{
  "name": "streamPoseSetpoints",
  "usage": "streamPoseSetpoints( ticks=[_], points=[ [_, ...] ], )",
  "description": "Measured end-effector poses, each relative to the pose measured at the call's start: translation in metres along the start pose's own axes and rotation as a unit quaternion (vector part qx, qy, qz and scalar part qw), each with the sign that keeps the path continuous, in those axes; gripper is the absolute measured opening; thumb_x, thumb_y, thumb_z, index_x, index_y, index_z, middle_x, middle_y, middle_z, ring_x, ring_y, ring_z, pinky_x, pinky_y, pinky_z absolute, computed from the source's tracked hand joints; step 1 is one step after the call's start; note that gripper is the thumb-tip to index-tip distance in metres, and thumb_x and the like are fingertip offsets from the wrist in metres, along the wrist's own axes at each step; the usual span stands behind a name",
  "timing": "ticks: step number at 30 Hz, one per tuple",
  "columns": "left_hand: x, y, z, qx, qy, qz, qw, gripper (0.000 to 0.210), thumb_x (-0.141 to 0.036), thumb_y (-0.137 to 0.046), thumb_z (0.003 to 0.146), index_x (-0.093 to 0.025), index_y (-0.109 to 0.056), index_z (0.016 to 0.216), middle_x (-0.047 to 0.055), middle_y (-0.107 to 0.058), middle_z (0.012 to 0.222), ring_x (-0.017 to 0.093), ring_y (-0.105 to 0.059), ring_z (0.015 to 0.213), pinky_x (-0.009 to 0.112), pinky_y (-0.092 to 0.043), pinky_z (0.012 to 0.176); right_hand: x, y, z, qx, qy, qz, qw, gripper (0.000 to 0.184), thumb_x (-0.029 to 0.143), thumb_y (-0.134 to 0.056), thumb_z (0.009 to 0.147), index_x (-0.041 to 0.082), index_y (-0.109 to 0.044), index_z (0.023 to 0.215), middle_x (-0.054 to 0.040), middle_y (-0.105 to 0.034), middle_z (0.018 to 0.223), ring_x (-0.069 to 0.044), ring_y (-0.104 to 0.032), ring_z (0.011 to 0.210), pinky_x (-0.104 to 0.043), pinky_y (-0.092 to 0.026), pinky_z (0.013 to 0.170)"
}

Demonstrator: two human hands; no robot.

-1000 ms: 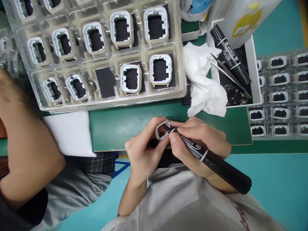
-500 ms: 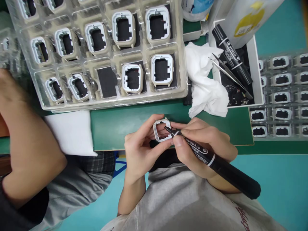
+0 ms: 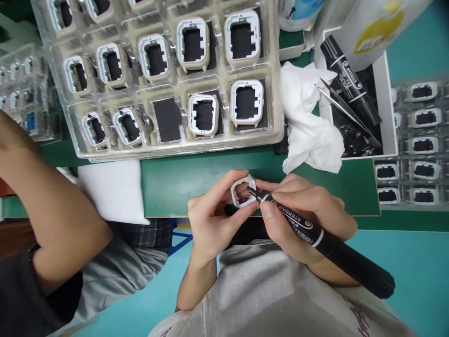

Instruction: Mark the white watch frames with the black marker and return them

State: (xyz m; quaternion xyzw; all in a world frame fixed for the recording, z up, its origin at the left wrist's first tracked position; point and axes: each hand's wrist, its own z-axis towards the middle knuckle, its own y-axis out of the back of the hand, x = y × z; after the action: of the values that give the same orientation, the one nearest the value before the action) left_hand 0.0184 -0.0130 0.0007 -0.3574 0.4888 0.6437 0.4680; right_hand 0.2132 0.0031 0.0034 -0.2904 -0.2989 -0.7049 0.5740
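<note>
Between the thumb and fingers of my left hand (image 3: 213, 215) is a small white, squarish watch case (image 3: 236, 191), tilted above the front edge of the green work board. My right hand (image 3: 308, 213) grips a black marker pen (image 3: 315, 234) like a pencil. Its uncapped tip points into the case's opening, at the right inner side; whether it touches the wall I cannot tell. Right-hand fingertips also rest near the case's far edge. Beyond my hands lies a clear plastic tray (image 3: 182, 145) of similar cases, with one pocket (image 3: 167, 120) holding only a black pad.
A crumpled white cloth (image 3: 312, 135) lies beside a white box (image 3: 391, 107) holding another marker (image 3: 351, 79) and tweezers (image 3: 347, 112). More trayed cases (image 3: 424, 145) are at right. On the left, a co-worker's arm (image 3: 66, 210) is near a folded white cloth (image 3: 112, 192).
The whole view has shifted slightly, so things sit farther right. The case has turned a little in my left hand, with the marker tip still inside its opening. The co-worker's arm has moved.
</note>
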Motion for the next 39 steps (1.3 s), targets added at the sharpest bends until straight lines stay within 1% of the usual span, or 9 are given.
streamPoseSetpoints(
  ticks=[7, 10, 12, 16, 21, 26, 32, 36, 39],
  points=[
    [-0.002, 0.0, -0.002, -0.008, 0.024, -0.02, 0.999, 0.063, -0.059, -0.121, 0.093, -0.026, -0.099, 0.142, 0.002, -0.098, 0.098, 0.024, -0.096, 0.079, 0.029, -0.083, 0.079, 0.004, 0.007, -0.001, 0.015, -0.025, 0.015, 0.999, 0.041, 0.001, -0.094, 0.096, 0.029, -0.087, 0.125, -0.0017, -0.096, 0.099, -0.032, -0.1, 0.09, -0.044, -0.092, 0.082],
    [-0.001, 0.0, -0.003, -0.008, 0.034, -0.015, 0.999, 0.068, -0.065, -0.121, 0.091, -0.025, -0.099, 0.141, 0.003, -0.098, 0.096, 0.025, -0.095, 0.078, 0.029, -0.083, 0.077, 0.005, 0.016, -0.004, 0.071, -0.048, 0.032, 0.996, 0.036, 0.002, -0.092, 0.1, 0.03, -0.086, 0.122, -0.0013, -0.097, 0.102, -0.031, -0.1, 0.092, -0.047, -0.092, 0.088],
    [-0.002, 0.0, -0.002, -0.008, 0.026, -0.016, 0.999, 0.067, -0.061, -0.122, 0.091, -0.025, -0.099, 0.143, 0.003, -0.098, 0.098, 0.024, -0.095, 0.079, 0.028, -0.083, 0.078, 0.005, 0.018, -0.007, 0.094, -0.071, 0.038, 0.992, 0.035, 0.002, -0.093, 0.1, 0.03, -0.086, 0.12, -0.001, -0.097, 0.1, -0.031, -0.1, 0.092, -0.049, -0.092, 0.092],
    [-0.004, -0.003, -0.003, -0.013, 0.0, -0.006, 1.0, 0.058, -0.043, -0.12, 0.097, -0.027, -0.097, 0.148, 0.002, -0.1, 0.106, 0.021, -0.096, 0.081, 0.025, -0.082, 0.08, 0.007, 0.011, -0.009, 0.019, -0.059, 0.033, 0.998, 0.045, 0.002, -0.097, 0.096, 0.029, -0.086, 0.13, -0.0034, -0.095, 0.1, -0.033, -0.098, 0.089, -0.05, -0.092, 0.085],
    [0.0, -0.004, -0.007, -0.028, -0.014, 0.04, 0.999, 0.053, -0.04, -0.115, 0.103, -0.027, -0.097, 0.151, 0.003, -0.1, 0.107, 0.021, -0.095, 0.081, 0.027, -0.082, 0.078, 0.007, 0.001, -0.005, 0.006, -0.046, 0.014, 0.999, 0.037, 0.006, -0.094, 0.098, 0.031, -0.085, 0.123, 0.0016, -0.089, 0.091, -0.028, -0.093, 0.078, -0.045, -0.089, 0.078],
    [0.005, -0.004, -0.011, -0.028, -0.023, 0.057, 0.998, 0.05, -0.041, -0.112, 0.106, -0.03, -0.097, 0.152, 0.0, -0.098, 0.099, 0.017, -0.087, 0.069, 0.025, -0.075, 0.067, 0.005, -0.002, 0.0, 0.002, -0.027, 0.015, 1.0, 0.036, 0.003, -0.094, 0.093, 0.029, -0.084, 0.117, 0.0073, -0.077, 0.076, -0.022, -0.082, 0.061, -0.044, -0.089, 0.077],
    [0.003, -0.005, -0.011, -0.021, -0.009, 0.027, 0.999, 0.057, -0.044, -0.116, 0.103, -0.028, -0.095, 0.153, 0.002, -0.101, 0.108, 0.023, -0.097, 0.081, 0.029, -0.084, 0.08, 0.007, 0.003, -0.004, 0.009, -0.051, 0.023, 0.998, 0.042, 0.001, -0.095, 0.094, 0.03, -0.086, 0.124, 0.0001, -0.089, 0.093, -0.028, -0.093, 0.079, -0.045, -0.09, 0.08],
    [0.002, -0.006, -0.011, -0.027, -0.01, 0.007, 1.0, 0.062, -0.044, -0.12, 0.097, -0.029, -0.096, 0.152, 0.001, -0.102, 0.11, 0.024, -0.099, 0.084, 0.028, -0.085, 0.083, 0.002, 0.009, -0.008, 0.024, -0.037, 0.049, 0.998, 0.044, 0.002, -0.098, 0.095, 0.026, -0.086, 0.129, -0.0022, -0.092, 0.095, -0.029, -0.095, 0.081, -0.047, -0.092, 0.087],
    [0.002, -0.005, -0.011, -0.022, 0.006, 0.008, 1.0, 0.067, -0.053, -0.121, 0.095, -0.029, -0.096, 0.152, 0.004, -0.102, 0.113, 0.027, -0.1, 0.086, 0.033, -0.087, 0.087, -0.002, 0.014, -0.007, 0.034, -0.037, 0.073, 0.996, 0.046, 0.0, -0.097, 0.094, 0.026, -0.086, 0.13, -0.0004, -0.092, 0.094, -0.026, -0.092, 0.078, -0.049, -0.093, 0.095]
  ],
)
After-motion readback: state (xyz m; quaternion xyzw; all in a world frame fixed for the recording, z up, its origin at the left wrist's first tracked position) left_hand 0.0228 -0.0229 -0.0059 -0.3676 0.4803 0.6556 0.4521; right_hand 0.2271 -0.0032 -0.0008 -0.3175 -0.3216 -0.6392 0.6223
